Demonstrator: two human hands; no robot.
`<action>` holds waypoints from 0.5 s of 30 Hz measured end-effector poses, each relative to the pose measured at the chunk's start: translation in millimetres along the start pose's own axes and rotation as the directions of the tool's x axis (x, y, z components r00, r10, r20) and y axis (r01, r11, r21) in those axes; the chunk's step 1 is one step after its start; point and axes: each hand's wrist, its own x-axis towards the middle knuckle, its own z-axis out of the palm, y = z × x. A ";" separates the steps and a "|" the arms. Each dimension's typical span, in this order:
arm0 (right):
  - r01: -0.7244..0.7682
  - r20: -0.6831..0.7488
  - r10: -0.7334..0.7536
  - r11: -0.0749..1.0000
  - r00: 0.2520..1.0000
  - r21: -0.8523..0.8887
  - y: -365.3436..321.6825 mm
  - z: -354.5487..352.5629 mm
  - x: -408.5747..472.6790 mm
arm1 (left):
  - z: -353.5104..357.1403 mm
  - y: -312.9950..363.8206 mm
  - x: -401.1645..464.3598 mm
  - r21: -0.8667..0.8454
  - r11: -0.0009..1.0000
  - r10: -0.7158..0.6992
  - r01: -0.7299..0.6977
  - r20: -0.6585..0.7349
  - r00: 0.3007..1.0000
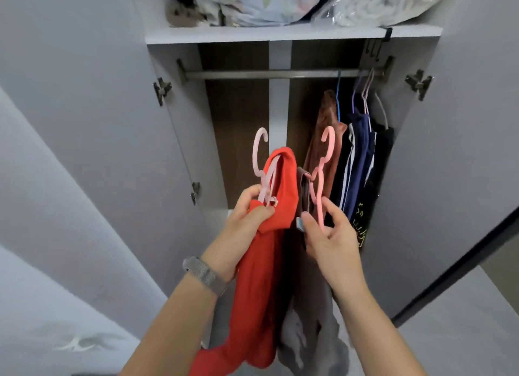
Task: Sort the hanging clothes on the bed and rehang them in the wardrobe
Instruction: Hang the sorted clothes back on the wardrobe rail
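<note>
I stand before the open wardrobe. My left hand (pixel 247 218) grips a red garment (pixel 261 277) together with its pale pink hanger (pixel 259 156), hook pointing up. My right hand (pixel 328 235) pinches a second pink hanger (pixel 325 156) that carries a grey-brown garment (pixel 306 333). Both garments hang down in front of me, below the metal rail (pixel 266 74). At the rail's right end hang a rust-brown garment (pixel 323 145), a navy striped one (pixel 356 162) and a black one (pixel 376 173).
Both wardrobe doors (pixel 84 123) stand open at the sides. The shelf (pixel 280 34) above the rail holds bundled bedding and a plastic-wrapped bundle (pixel 379 2). The left and middle of the rail carry nothing. A wristwatch is on my left wrist.
</note>
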 end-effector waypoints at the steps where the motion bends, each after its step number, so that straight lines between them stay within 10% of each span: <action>1: -0.015 -0.006 0.015 0.999 1.000 0.042 -3.2 10.1 9.2 | -8.1 -0.4 6.2 -0.028 1.000 -0.002 0.003 0.012 1.000; 5: -0.089 0.168 0.039 0.949 0.985 0.303 -21.5 45.4 51.1 | -31.6 -3.6 38.8 0.032 0.997 0.064 -0.066 0.066 0.996; 15: -0.098 0.144 0.085 0.992 0.986 0.086 -3.3 106.9 216.1 | -69.3 -0.6 182.6 0.486 0.873 0.049 -0.051 0.016 0.999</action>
